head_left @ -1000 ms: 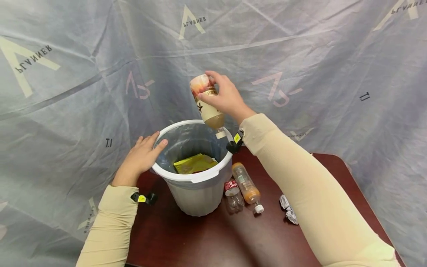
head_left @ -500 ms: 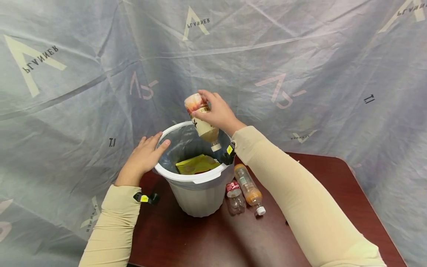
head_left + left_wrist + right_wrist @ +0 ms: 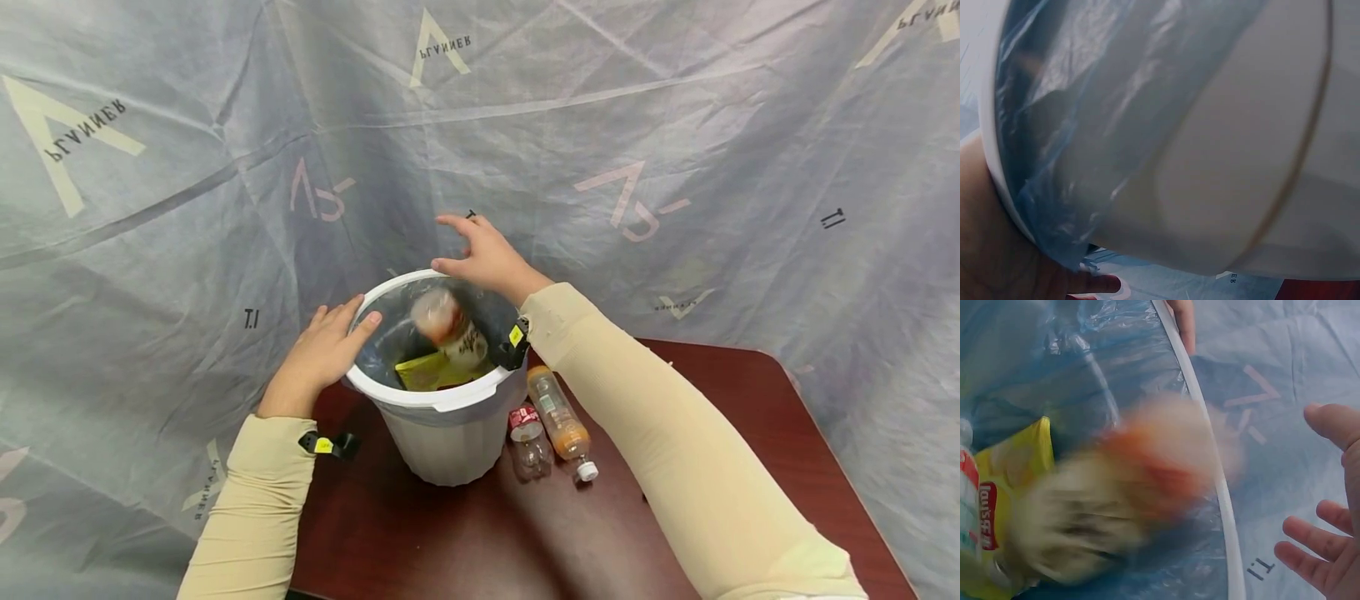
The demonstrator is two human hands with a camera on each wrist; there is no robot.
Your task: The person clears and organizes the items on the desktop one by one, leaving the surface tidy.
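Observation:
A blurred drink bottle [image 3: 453,329] with a cream and orange label is in mid-air inside the mouth of a white trash can [image 3: 442,442], apart from any hand. Above the can's far rim, my right hand [image 3: 487,260] has its fingers spread with nothing between them. My left hand [image 3: 318,354] rests against the left side of the rim, thumb over the edge. Under the bottle lies a yellow chip bag [image 3: 1013,456], partly covered by it. A bluish plastic liner [image 3: 1129,94] covers the can's inside.
On the dark red table [image 3: 450,542], right of the can, lie a small clear bottle with a red label [image 3: 529,442] and a longer bottle with an orange tint [image 3: 558,417]. Another bottle [image 3: 967,487] shows inside the can. A grey cloth [image 3: 562,125] hangs behind.
My right hand has lowered toward the can and let go of the drink bottle, which has dropped into the can's mouth. The left hand has stayed at the rim.

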